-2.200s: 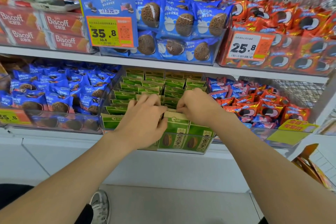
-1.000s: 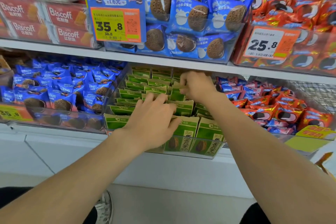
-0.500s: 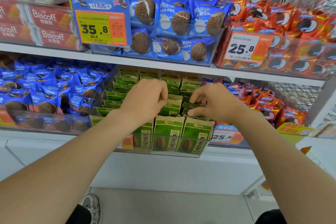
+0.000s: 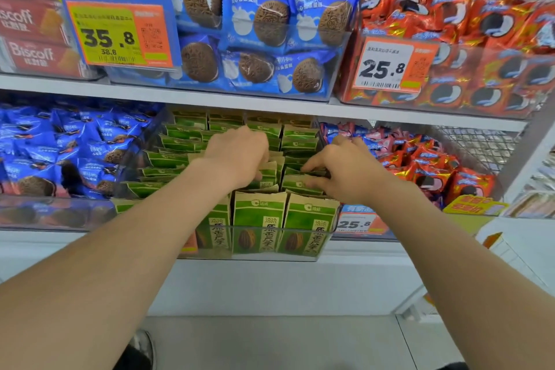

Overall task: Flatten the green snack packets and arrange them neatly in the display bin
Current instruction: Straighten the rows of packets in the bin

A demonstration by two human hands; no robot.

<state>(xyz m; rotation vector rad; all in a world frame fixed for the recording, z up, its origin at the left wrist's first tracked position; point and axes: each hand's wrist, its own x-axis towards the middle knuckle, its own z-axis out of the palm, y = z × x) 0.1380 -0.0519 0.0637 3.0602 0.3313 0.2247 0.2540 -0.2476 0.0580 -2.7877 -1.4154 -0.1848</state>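
Green snack packets with brown tops stand in rows inside a clear display bin on the lower shelf. My left hand reaches into the middle rows, its fingers curled down over the top of a packet. My right hand lies on the right-hand rows, its fingers stretched leftward and pressing on the top edges of packets. Three front packets stand upright against the bin's front wall. The fingertips of both hands are partly hidden among the packets.
Blue cookie packets fill the bin to the left, red and pink ones the bin to the right. The shelf above hangs low over the green bin, with price signs in front. A shoe shows on the floor below.
My right hand came back from the rear rows to the right-front rows. My left hand moved deeper, to the middle rows. The camera view shifted a little.
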